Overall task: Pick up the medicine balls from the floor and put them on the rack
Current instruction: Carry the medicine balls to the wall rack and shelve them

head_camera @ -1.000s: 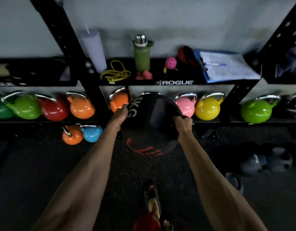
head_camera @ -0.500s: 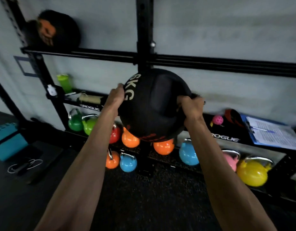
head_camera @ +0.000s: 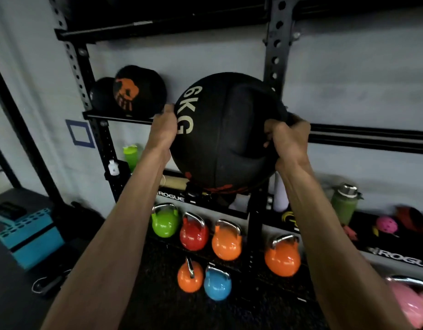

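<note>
So that its weight is borne evenly, a black 6KG medicine ball (head_camera: 224,132) is held at shelf height between both hands, left hand (head_camera: 163,129) and right hand (head_camera: 288,141) with fingers curled into its side grips, beside the rack shelf (head_camera: 120,117) already holding two balls (head_camera: 139,90).

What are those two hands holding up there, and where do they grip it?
A black 6KG medicine ball, held between both hands: left hand on its left side, right hand on its right.
</note>
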Demonstrator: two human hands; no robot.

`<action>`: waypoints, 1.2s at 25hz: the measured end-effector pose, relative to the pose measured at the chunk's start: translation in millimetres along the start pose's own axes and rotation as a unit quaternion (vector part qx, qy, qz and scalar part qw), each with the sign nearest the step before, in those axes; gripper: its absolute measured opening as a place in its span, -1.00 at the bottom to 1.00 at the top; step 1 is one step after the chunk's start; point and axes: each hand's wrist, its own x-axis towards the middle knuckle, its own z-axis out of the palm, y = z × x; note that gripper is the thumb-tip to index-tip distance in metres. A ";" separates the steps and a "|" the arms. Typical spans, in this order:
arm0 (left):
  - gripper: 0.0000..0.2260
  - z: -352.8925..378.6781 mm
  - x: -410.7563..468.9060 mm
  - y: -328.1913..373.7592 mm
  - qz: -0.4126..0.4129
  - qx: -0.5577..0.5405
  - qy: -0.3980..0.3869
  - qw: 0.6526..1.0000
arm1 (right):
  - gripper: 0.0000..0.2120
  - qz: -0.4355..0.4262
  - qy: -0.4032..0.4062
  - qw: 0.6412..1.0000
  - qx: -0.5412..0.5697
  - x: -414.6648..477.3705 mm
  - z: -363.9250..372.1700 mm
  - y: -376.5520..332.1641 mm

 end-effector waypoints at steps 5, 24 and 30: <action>-0.66 -25.9 79.8 -7.3 0.031 -0.063 0.004 0.998 | -0.72 -0.034 -0.009 0.999 0.001 41.2 73.6 14.1; -0.67 -39.0 406.1 -56.1 0.088 -0.080 0.054 0.991 | -0.75 -0.097 -0.043 0.994 0.005 278.8 313.2 125.7; -0.60 -36.4 488.5 -84.5 0.057 -0.105 0.005 0.993 | -0.75 -0.109 -0.008 0.994 -0.025 320.1 358.6 158.0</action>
